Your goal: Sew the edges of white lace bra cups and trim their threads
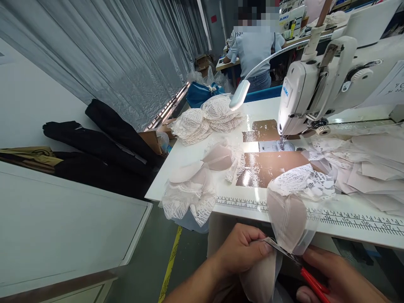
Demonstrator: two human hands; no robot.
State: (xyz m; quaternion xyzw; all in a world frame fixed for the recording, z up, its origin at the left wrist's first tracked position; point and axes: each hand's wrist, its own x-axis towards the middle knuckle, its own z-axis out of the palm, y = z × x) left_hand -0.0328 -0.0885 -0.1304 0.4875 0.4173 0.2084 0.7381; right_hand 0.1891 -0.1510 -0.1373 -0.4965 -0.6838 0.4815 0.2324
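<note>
At the table's front edge, my left hand [244, 249] pinches the edge of a beige cup piece [260, 275] with sheer mesh, which hangs below the tabletop. My right hand [334, 269] is closed round red-handled scissors [311, 280]. Their metal blades point left, toward my left thumb, and lie at the fabric between the hanging piece and another beige cup piece [288, 219]. That second piece drapes over the table edge and has white lace [303, 183] at its top. Part of the right-hand fingers is hidden behind the fabric.
A white sewing machine [298, 99] stands at the right, with a lamp [240, 94] beside it. Lace cups [191, 124] are stacked at the back left, loose pieces [189, 189] nearer. Beige panels [372, 168] pile up at right. A person [254, 54] sits beyond.
</note>
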